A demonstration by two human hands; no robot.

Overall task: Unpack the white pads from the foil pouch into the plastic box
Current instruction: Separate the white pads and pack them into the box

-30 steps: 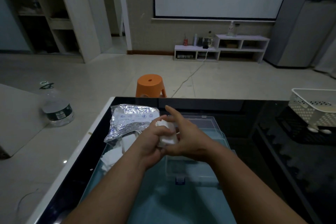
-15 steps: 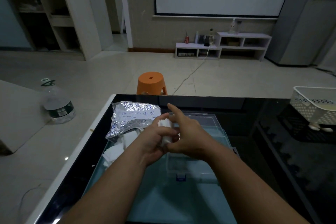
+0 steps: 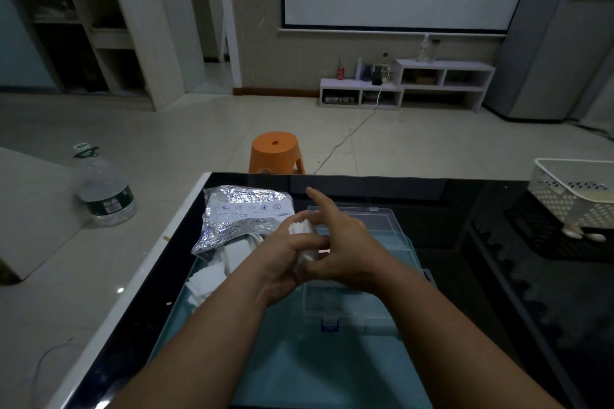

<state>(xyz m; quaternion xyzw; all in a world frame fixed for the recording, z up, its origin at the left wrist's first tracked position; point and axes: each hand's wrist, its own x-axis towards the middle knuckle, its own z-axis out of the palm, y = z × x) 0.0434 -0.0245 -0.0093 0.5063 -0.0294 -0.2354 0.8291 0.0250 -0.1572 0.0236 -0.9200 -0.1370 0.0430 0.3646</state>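
A crumpled silver foil pouch [image 3: 244, 214] lies at the table's far left, its mouth facing me with several white pads [image 3: 212, 276] spilled in front of it. My left hand [image 3: 282, 257] grips a small stack of white pads [image 3: 300, 232]. My right hand [image 3: 339, 242] pinches the same stack from the right, index finger raised. Both hands hover over the clear plastic box [image 3: 395, 236], whose lid is open and whose blue latch [image 3: 329, 325] points toward me.
The box rests on a light blue mat [image 3: 299, 368] on a black glass table [image 3: 465, 276]. A white perforated basket [image 3: 574, 196] stands at the far right. On the floor are an orange stool [image 3: 275, 153] and a large water bottle [image 3: 106, 189].
Both hands stay together on the pad stack with only small finger shifts. The view has tilted slightly upward.
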